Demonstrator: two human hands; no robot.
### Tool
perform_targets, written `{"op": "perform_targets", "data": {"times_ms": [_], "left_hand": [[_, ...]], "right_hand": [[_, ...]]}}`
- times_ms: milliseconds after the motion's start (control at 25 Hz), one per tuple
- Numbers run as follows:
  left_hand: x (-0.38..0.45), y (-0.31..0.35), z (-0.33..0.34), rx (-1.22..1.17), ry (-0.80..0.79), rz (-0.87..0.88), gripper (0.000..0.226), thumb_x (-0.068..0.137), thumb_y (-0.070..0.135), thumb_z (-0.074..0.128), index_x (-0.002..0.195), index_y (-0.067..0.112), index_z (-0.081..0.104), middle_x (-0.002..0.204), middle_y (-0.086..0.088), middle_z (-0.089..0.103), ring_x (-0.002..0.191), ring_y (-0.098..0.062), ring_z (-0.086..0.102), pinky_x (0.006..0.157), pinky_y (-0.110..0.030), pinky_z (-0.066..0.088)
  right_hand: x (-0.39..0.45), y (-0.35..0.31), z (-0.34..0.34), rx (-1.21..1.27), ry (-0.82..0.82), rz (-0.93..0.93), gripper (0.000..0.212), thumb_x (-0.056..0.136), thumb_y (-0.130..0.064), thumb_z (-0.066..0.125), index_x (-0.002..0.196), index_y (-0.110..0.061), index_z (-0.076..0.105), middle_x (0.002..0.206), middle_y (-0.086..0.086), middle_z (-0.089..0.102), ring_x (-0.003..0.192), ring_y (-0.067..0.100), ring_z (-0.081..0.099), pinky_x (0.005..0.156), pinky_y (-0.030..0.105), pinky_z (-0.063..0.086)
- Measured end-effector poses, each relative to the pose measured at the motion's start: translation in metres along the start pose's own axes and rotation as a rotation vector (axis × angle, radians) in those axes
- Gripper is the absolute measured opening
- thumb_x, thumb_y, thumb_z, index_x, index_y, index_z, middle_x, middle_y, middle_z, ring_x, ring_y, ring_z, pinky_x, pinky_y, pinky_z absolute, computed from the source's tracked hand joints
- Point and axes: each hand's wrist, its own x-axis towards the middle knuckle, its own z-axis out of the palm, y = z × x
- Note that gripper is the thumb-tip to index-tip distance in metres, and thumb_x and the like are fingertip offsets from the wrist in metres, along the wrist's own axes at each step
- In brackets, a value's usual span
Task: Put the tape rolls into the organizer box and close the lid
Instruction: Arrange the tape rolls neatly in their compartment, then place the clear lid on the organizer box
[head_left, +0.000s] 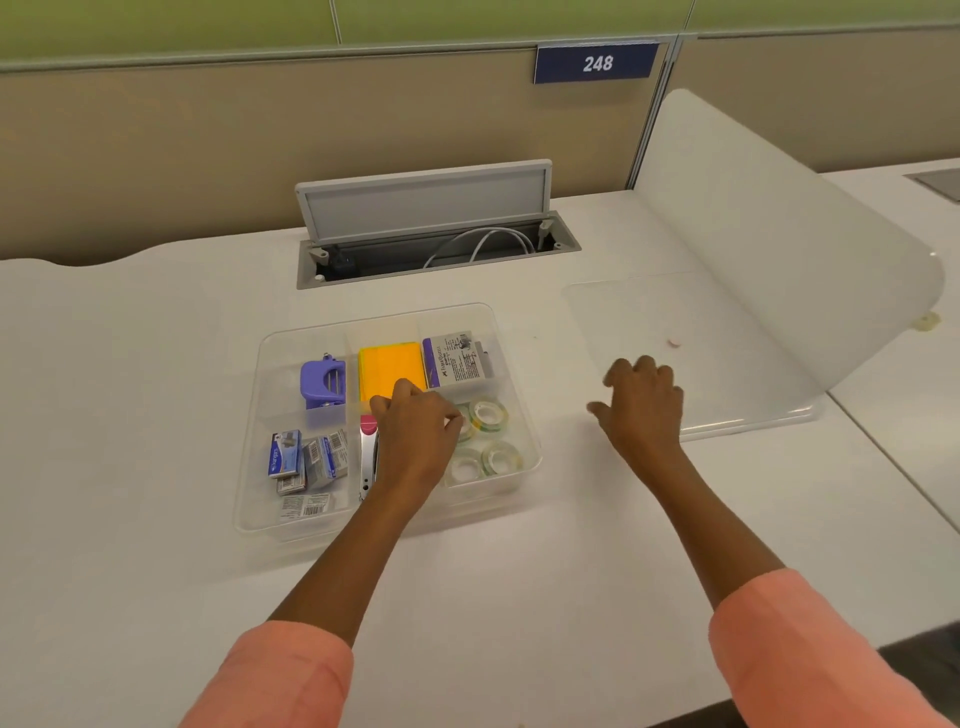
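Note:
A clear organizer box (249, 467) with several compartments sits mid-table. Its front right compartment holds several clear tape rolls (501, 458). My left hand (415, 431) is over the box's middle, its bunched fingertips pinching the edge of a tape roll (469, 427) that they partly hide. The box's translucent lid (623, 317) lies flat on the table to the right of the box. My right hand (641, 408) hovers over the lid's near part, fingers spread, holding nothing.
The other compartments hold a purple punch (322, 382), yellow notes (390, 364), a labelled packet (457, 358), staple boxes (306, 460) and a silver tool (368, 457). An open cable hatch (431, 228) lies behind. A curved translucent divider (779, 249) stands on the right.

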Motion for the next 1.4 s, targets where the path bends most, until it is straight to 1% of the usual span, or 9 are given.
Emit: {"op": "perform_targets", "data": {"times_ms": [80, 280, 640, 800, 920, 1080, 1160, 1280, 1400], "left_hand": [[0.004, -0.001, -0.009, -0.098, 0.062, -0.043, 0.019, 0.087, 0.029, 0.058, 0.097, 0.020, 0.071, 0.106, -0.003, 0.069, 0.109, -0.023, 0.043, 0.083, -0.037, 0.022], [0.003, -0.008, -0.020, -0.107, 0.116, -0.113, 0.017, 0.087, 0.029, 0.059, 0.093, 0.021, 0.072, 0.102, -0.003, 0.072, 0.108, -0.027, 0.047, 0.083, -0.041, 0.027], [-0.007, -0.009, -0.021, -0.156, 0.158, -0.090, 0.018, 0.087, 0.031, 0.059, 0.091, 0.020, 0.072, 0.100, -0.001, 0.073, 0.097, -0.023, 0.057, 0.082, -0.040, 0.026], [-0.010, -0.007, -0.023, -0.218, 0.196, -0.046, 0.016, 0.087, 0.030, 0.059, 0.090, 0.020, 0.071, 0.097, 0.000, 0.073, 0.090, -0.019, 0.059, 0.076, -0.032, 0.017], [-0.011, -0.010, -0.027, -0.240, 0.193, -0.025, 0.015, 0.087, 0.029, 0.059, 0.089, 0.019, 0.071, 0.097, 0.000, 0.073, 0.088, -0.018, 0.059, 0.074, -0.030, 0.015], [-0.008, -0.014, -0.036, -0.309, 0.198, -0.009, 0.014, 0.086, 0.026, 0.060, 0.086, 0.018, 0.071, 0.094, 0.000, 0.073, 0.085, -0.018, 0.060, 0.080, -0.034, 0.021], [-0.006, -0.014, -0.040, -0.366, 0.216, -0.014, 0.012, 0.085, 0.024, 0.063, 0.084, 0.016, 0.072, 0.091, -0.002, 0.073, 0.082, -0.019, 0.062, 0.086, -0.036, 0.026], [-0.002, -0.014, -0.044, -0.461, 0.194, -0.005, 0.010, 0.083, 0.020, 0.065, 0.082, 0.013, 0.072, 0.087, -0.004, 0.073, 0.076, -0.020, 0.063, 0.090, -0.051, 0.042], [0.001, -0.013, -0.049, -0.559, 0.180, -0.015, 0.010, 0.083, 0.021, 0.065, 0.083, 0.014, 0.071, 0.085, 0.000, 0.070, 0.073, -0.015, 0.062, 0.085, -0.054, 0.047]], "right_hand": [[-0.011, 0.012, 0.009, -0.147, -0.030, 0.109, 0.037, 0.081, -0.030, 0.068, 0.102, -0.004, 0.053, 0.106, 0.017, 0.057, 0.100, 0.035, 0.051, 0.082, 0.042, 0.042], [-0.021, 0.021, 0.019, -0.263, -0.013, 0.108, 0.003, 0.084, -0.008, 0.053, 0.087, -0.008, 0.055, 0.088, 0.010, 0.064, 0.086, 0.030, 0.056, 0.081, 0.038, 0.039], [-0.023, 0.000, 0.008, -0.271, 0.096, 0.000, 0.007, 0.076, -0.006, 0.055, 0.079, -0.006, 0.049, 0.075, 0.009, 0.052, 0.076, 0.026, 0.042, 0.076, 0.042, 0.039], [-0.029, -0.021, -0.003, -0.343, 0.102, -0.083, 0.028, 0.065, 0.004, 0.065, 0.086, -0.007, 0.051, 0.095, 0.010, 0.053, 0.094, 0.030, 0.048, 0.091, 0.049, 0.041], [-0.030, -0.039, -0.015, -0.262, 0.142, -0.120, 0.043, 0.059, 0.013, 0.066, 0.095, -0.004, 0.049, 0.108, 0.016, 0.049, 0.097, 0.034, 0.048, 0.100, 0.059, 0.036], [-0.024, -0.051, -0.042, -0.194, 0.218, -0.157, 0.042, 0.063, 0.018, 0.059, 0.098, -0.004, 0.050, 0.105, 0.016, 0.054, 0.096, 0.034, 0.053, 0.106, 0.064, 0.025], [-0.021, -0.052, -0.055, -0.195, 0.246, -0.162, 0.040, 0.064, 0.017, 0.057, 0.097, -0.005, 0.048, 0.097, 0.013, 0.057, 0.093, 0.033, 0.055, 0.107, 0.062, 0.025], [-0.015, -0.056, -0.072, -0.060, 0.330, -0.148, 0.037, 0.066, 0.018, 0.052, 0.090, -0.008, 0.043, 0.081, 0.011, 0.058, 0.071, 0.033, 0.051, 0.101, 0.055, 0.036], [-0.008, -0.064, -0.085, 0.180, 0.460, -0.165, 0.038, 0.068, 0.024, 0.042, 0.080, -0.012, 0.036, 0.072, 0.013, 0.063, 0.055, 0.034, 0.038, 0.078, 0.046, 0.045]]}}
